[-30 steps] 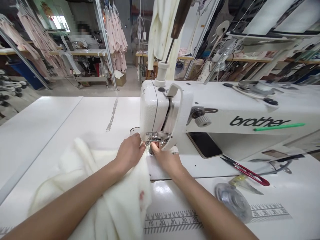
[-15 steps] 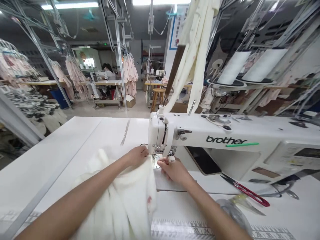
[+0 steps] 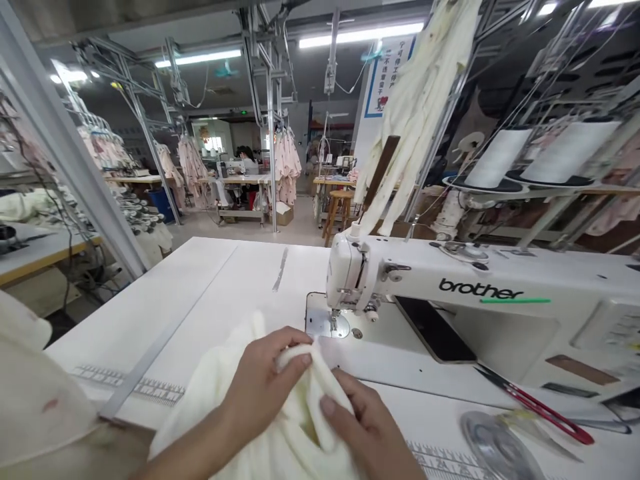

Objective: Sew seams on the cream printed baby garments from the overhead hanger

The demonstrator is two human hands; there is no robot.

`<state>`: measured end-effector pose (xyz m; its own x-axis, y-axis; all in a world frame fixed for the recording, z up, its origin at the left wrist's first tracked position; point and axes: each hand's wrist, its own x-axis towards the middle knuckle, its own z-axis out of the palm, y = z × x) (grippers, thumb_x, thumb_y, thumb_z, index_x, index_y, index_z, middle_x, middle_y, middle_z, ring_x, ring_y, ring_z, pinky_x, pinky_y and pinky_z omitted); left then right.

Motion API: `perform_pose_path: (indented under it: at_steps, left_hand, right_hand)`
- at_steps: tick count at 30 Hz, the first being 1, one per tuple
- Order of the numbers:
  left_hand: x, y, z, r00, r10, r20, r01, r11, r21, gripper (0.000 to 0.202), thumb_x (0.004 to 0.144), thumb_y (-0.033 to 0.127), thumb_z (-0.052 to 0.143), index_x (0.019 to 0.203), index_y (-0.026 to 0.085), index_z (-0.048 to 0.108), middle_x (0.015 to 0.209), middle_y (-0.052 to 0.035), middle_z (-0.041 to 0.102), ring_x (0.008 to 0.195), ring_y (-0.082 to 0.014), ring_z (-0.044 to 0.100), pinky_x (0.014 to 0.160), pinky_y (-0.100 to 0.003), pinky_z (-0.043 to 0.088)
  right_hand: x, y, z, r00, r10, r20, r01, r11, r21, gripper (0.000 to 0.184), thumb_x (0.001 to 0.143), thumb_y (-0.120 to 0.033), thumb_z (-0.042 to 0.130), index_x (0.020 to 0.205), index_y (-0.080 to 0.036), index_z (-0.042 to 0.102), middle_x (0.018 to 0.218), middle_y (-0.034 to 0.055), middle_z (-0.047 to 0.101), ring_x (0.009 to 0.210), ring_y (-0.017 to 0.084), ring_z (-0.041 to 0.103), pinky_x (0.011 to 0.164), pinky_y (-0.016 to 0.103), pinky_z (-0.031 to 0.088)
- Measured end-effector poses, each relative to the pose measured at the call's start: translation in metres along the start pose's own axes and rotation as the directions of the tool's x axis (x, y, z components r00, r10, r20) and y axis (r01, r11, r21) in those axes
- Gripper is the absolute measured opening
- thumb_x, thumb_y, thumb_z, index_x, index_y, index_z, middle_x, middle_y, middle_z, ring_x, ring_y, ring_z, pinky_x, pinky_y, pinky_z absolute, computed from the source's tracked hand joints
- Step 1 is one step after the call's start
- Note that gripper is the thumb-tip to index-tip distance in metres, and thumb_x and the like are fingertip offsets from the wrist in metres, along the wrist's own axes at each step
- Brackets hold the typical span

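Observation:
A cream fleece cloth (image 3: 220,400) lies bunched on the white table in front of me. My left hand (image 3: 265,393) grips a fold of it near its top edge, fingers curled over the fabric. My right hand (image 3: 367,427) pinches the same fold from the right, thumb pressed against it. Both hands sit a short way in front of the presser foot (image 3: 334,323) of the white Brother sewing machine (image 3: 475,300). The cloth is clear of the needle.
Red-handled snips (image 3: 540,407) and a clear plastic bag (image 3: 495,447) lie on the table (image 3: 200,293) at the right. Printed rulers run along the table's front edge. Thread cones (image 3: 500,157) stand behind the machine. Garments hang on racks beyond; a person works at a far table.
Both hands have pulled back from under the presser foot toward me, bringing the cloth with them. My view has lifted and drawn away from the machine.

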<state>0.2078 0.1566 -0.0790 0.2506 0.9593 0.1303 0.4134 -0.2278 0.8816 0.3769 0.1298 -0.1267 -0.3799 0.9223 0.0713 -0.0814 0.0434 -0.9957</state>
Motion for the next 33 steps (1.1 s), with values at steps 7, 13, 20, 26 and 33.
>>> perform_pose_path:
  at_steps: [7, 13, 20, 26, 33]
  left_hand:
    - [-0.007, 0.005, 0.015, 0.984, 0.073, 0.161, -0.063, 0.996, -0.066, 0.014, 0.084, 0.03, 0.051, 0.082, 0.022, 0.063, 0.082, 0.0016, 0.06, 0.076, -0.013, 0.054, 0.062, -0.021, 0.038]
    - [-0.004, 0.009, 0.022, 0.989, 0.019, 0.144, -0.02, 1.0, 0.009, 0.011, 0.078, 0.019, 0.053, 0.077, 0.024, 0.063, 0.075, 0.0037, 0.058, 0.07, -0.0107, 0.053, 0.063, -0.02, 0.037]
    - [-0.004, 0.007, 0.022, 0.966, 0.195, 0.17, -0.192, 0.981, -0.036, 0.015, 0.082, 0.018, 0.049, 0.079, 0.023, 0.063, 0.087, -0.0004, 0.053, 0.074, -0.01, 0.052, 0.063, -0.02, 0.039]
    - [-0.005, -0.007, 0.033, 0.946, 0.323, 0.021, -0.32, 0.943, -0.093, 0.015, 0.085, 0.012, 0.047, 0.082, 0.023, 0.057, 0.098, 0.0017, 0.06, 0.091, -0.0097, 0.058, 0.081, -0.018, 0.045]
    - [-0.01, -0.016, 0.043, 0.81, 0.584, -0.049, -0.583, 0.812, 0.035, 0.026, 0.085, 0.002, 0.04, 0.095, 0.024, 0.05, 0.102, 0.002, 0.062, 0.092, -0.0087, 0.06, 0.079, -0.017, 0.047]
  right_hand:
    - [-0.008, -0.031, -0.02, 0.955, -0.246, -0.166, 0.175, 0.919, -0.354, 0.019, 0.091, -0.036, 0.051, 0.104, -0.024, 0.06, 0.097, 0.0012, 0.057, 0.085, 0.017, 0.052, 0.071, 0.023, 0.04]
    - [-0.003, -0.042, -0.026, 0.99, -0.076, -0.12, 0.046, 0.97, -0.238, 0.016, 0.079, -0.03, 0.058, 0.071, -0.016, 0.058, 0.061, -0.002, 0.052, 0.058, 0.013, 0.047, 0.053, 0.019, 0.036]
    - [0.016, -0.023, -0.036, 0.971, 0.077, 0.225, -0.125, 0.971, 0.206, 0.046, 0.079, -0.055, 0.067, 0.073, -0.014, 0.048, 0.051, 0.0011, 0.054, 0.038, 0.011, 0.049, 0.035, 0.012, 0.036]
    - [0.01, 0.001, -0.01, 0.952, 0.261, 0.16, -0.305, 0.764, 0.569, 0.056, 0.065, -0.059, 0.08, 0.076, -0.014, 0.05, 0.046, -0.0065, 0.042, 0.031, 0.004, 0.033, 0.028, 0.008, 0.026]
    - [0.012, 0.002, -0.01, 0.943, 0.238, 0.233, -0.333, 0.705, 0.627, 0.047, 0.063, -0.045, 0.085, 0.075, -0.013, 0.053, 0.042, -0.009, 0.033, 0.031, 0.003, 0.023, 0.028, 0.01, 0.02]
